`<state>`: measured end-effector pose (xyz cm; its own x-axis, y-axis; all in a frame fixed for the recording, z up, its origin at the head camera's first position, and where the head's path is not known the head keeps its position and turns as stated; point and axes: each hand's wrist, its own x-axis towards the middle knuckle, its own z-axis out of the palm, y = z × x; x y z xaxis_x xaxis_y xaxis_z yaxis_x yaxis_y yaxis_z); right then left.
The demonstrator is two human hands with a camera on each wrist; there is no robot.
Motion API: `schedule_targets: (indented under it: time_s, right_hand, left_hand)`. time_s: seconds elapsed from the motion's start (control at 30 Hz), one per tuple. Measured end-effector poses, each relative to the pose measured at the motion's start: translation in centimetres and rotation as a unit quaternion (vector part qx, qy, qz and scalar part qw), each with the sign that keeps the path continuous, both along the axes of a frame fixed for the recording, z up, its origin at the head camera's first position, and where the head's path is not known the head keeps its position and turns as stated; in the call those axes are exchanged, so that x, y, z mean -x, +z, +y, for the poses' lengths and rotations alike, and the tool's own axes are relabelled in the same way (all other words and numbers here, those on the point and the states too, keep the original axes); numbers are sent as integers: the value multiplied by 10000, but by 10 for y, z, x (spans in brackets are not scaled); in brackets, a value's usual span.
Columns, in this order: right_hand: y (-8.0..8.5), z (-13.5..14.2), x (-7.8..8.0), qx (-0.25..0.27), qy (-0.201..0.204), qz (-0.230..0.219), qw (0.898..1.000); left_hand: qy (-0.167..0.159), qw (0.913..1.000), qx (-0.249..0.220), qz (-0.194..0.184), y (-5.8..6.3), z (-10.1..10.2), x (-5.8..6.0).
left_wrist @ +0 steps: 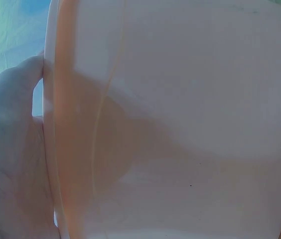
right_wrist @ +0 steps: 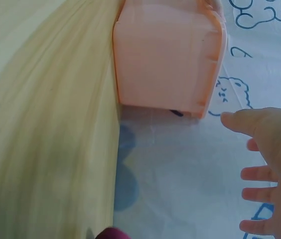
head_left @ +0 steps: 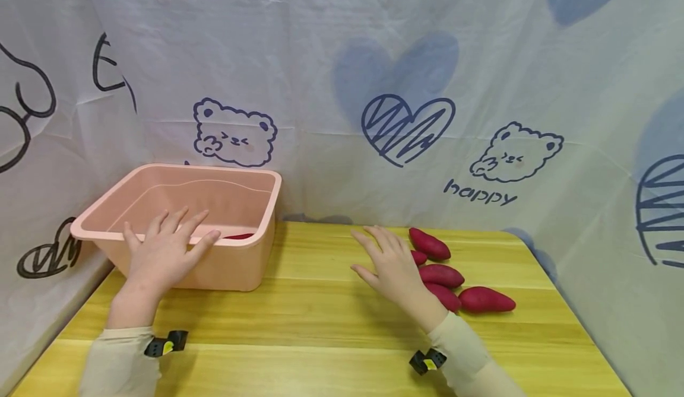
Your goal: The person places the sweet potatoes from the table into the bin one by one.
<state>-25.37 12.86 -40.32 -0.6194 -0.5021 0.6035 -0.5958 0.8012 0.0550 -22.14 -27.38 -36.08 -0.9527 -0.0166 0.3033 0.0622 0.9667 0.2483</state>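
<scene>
At the left of the head view, my left hand (head_left: 162, 254) rests over the front rim of a pink plastic basin (head_left: 246, 266), fingers spread and fairly straight. In the left wrist view its thumb (left_wrist: 23, 74) lies along the basin's outside. Inside, a sliver of a red sweet potato (head_left: 238, 237) shows above the rim. My right hand (head_left: 392, 266) holds nothing; its fingers reach forward and apart, above the table just left of several purple-red sweet potatoes (head_left: 440, 275). One sweet potato (head_left: 486, 299) lies rightmost, and another (head_left: 429, 244) sits farthest back. The hand partly hides the others.
The yellow wood-grain table (head_left: 320, 314) reaches back to a white cloth (head_left: 315, 165) printed with hearts and bears. Cloth also hangs at both sides. The basin stands at the table's back left, close to the cloth.
</scene>
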Motion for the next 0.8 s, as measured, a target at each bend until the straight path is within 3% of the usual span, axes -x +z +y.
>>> schedule_targets:
  time_s: [0.23,0.8]
  right_hand:
    - [-6,24,-10,95,-152,-355,9992]
    - [-28,74,-26,65,-587,-688,9959]
  left_hand:
    - [-9,10000,11,-8,0,0,0]
    - [8,10000,30,24,-2,-2,1]
